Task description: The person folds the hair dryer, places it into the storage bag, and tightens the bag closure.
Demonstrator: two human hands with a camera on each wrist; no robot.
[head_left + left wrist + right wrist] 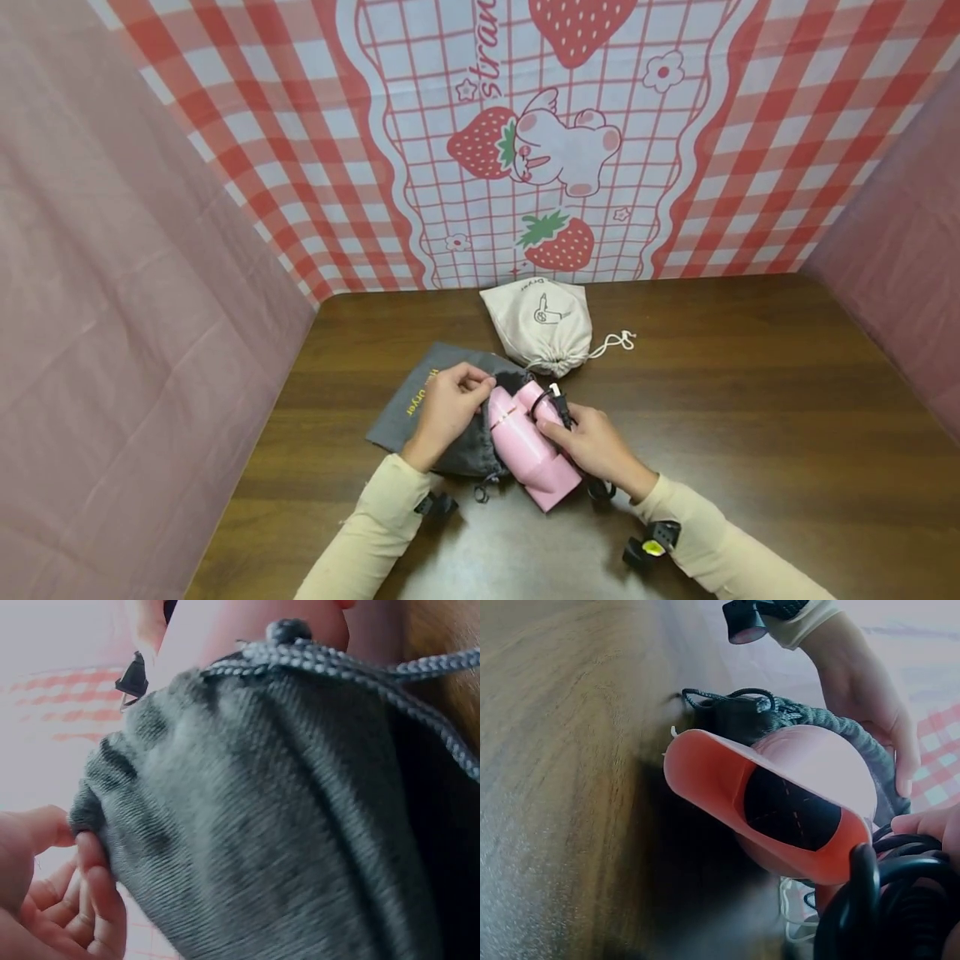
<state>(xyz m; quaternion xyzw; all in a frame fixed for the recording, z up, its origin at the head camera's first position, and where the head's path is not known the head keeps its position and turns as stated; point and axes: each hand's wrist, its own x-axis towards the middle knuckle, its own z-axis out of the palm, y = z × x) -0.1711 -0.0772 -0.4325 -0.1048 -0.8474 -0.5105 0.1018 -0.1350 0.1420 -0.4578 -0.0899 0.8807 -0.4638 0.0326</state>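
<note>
A pink hair dryer (525, 446) lies at the mouth of a dark grey drawstring bag (396, 423) with yellow lettering. My left hand (450, 406) pinches the rim of that bag between thumb and fingers; the left wrist view shows the gathered cloth (240, 817) up close. With my right hand (600, 443) I grip the dryer's handle together with its bundled black cord (911, 900). Toward me points the flat nozzle (705, 776), its opening plain in the right wrist view. The dryer's rear end is near the bag's opening; how much cloth covers it, I cannot tell.
Behind the hands lies a cream drawstring bag (517, 321) printed with a dryer, its white cord (615, 342) trailing right. Everything rests on a brown wooden table (750, 400). A strawberry-print cloth (525, 192) hangs at the back, pink cloths at the sides.
</note>
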